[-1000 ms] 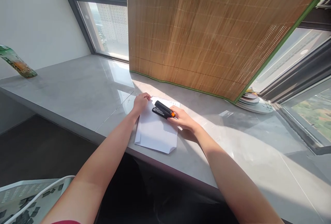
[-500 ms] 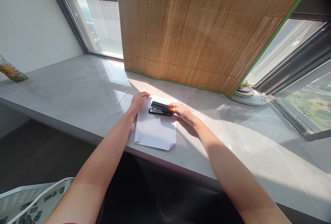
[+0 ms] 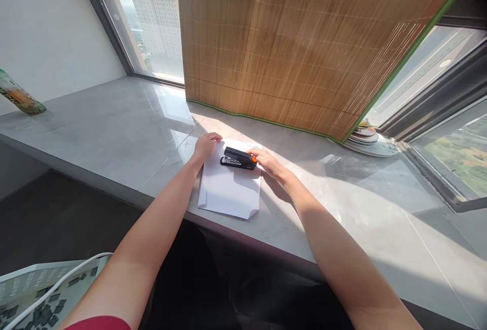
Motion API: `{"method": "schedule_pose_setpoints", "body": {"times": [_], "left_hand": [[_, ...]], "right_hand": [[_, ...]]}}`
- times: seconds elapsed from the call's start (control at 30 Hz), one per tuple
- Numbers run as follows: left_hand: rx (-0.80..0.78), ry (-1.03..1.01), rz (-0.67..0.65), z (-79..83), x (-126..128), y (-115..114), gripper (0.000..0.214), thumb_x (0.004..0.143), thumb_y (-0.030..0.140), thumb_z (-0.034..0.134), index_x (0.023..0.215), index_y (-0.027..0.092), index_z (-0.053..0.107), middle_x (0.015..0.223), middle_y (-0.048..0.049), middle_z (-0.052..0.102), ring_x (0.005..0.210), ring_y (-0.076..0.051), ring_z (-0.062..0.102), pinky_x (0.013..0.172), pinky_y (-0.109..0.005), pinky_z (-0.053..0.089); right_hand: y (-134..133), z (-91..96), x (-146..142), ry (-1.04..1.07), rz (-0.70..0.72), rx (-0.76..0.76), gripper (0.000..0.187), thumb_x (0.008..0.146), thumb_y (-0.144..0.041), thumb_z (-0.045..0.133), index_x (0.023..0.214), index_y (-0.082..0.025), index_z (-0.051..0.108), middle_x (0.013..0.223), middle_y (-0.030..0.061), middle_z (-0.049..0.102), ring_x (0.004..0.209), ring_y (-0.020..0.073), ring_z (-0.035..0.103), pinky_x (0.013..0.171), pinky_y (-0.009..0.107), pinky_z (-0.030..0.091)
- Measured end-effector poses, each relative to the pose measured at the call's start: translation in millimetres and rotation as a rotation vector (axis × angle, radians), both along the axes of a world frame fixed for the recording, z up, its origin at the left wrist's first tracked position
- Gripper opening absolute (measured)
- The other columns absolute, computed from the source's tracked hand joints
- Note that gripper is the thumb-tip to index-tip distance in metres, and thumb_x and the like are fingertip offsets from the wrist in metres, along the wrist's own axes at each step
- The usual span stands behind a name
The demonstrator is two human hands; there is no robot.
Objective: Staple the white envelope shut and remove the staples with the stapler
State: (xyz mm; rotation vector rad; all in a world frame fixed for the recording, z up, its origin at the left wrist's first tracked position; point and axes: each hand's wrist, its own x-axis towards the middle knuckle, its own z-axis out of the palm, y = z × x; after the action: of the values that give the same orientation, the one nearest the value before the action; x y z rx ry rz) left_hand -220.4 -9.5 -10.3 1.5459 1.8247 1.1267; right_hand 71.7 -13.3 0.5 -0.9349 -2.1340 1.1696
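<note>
White paper [image 3: 228, 195], its lower corners folded or curled, lies on the grey counter near the front edge. On its upper half rests a black stapler [image 3: 239, 159] with an orange part at its right end, its jaw facing left. My right hand [image 3: 268, 163] has its fingers closed on that right end. At the paper's upper left edge, my left hand [image 3: 207, 145] is closed with bent fingers on the paper; its fingertips are partly hidden.
A bamboo blind [image 3: 289, 51] hangs over the window behind the counter [image 3: 102, 127]. Stacked plates [image 3: 371, 142] stand at the right by the window frame. A patterned packet or bottle [image 3: 23, 96] is at the far left. A pale perforated basket [image 3: 45, 289] sits below left.
The view has shifted slightly. Both hands stay in about the same places on the paper and the stapler.
</note>
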Motion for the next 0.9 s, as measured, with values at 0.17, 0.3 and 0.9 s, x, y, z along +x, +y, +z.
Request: {"method": "schedule_pose_setpoints", "body": {"times": [0.17,0.3,0.9], "left_hand": [[0.015,-0.027,0.002,0.0,0.8,1.0,0.042,0.067,0.012,0.055,0.094,0.023,0.085,0.106,-0.0051,0.084,0.108,-0.029,0.072,0.094,-0.039,0.056],[0.030,-0.090,0.009,-1.4,-0.4,4.5,0.040,0.066,0.014,0.054,0.089,0.022,0.086,0.099,-0.0060,0.084,0.106,-0.029,0.073,0.099,-0.042,0.058],[0.340,-0.513,-0.043,31.8,28.9,-21.9,0.036,0.109,0.037,0.041,0.121,0.023,0.071,0.136,-0.0109,0.076,0.126,-0.026,0.070,0.103,-0.040,0.058]], "right_hand": [[-5.3,0.3,-2.5,-0.024,0.001,0.093,0.047,0.085,-0.022,0.047,0.118,-0.022,0.080,0.127,0.0094,0.071,0.123,0.0303,0.063,0.118,0.049,0.047],[-5.6,0.4,-1.2,-0.026,0.007,0.101,0.046,0.085,-0.021,0.046,0.116,-0.024,0.079,0.127,0.0077,0.074,0.124,0.0298,0.064,0.118,0.049,0.047],[-38.4,9.1,-16.3,0.154,-0.329,0.352,0.033,0.089,-0.031,0.076,0.121,-0.022,0.082,0.115,0.0077,0.083,0.100,0.0293,0.076,0.095,0.045,0.062]]}}
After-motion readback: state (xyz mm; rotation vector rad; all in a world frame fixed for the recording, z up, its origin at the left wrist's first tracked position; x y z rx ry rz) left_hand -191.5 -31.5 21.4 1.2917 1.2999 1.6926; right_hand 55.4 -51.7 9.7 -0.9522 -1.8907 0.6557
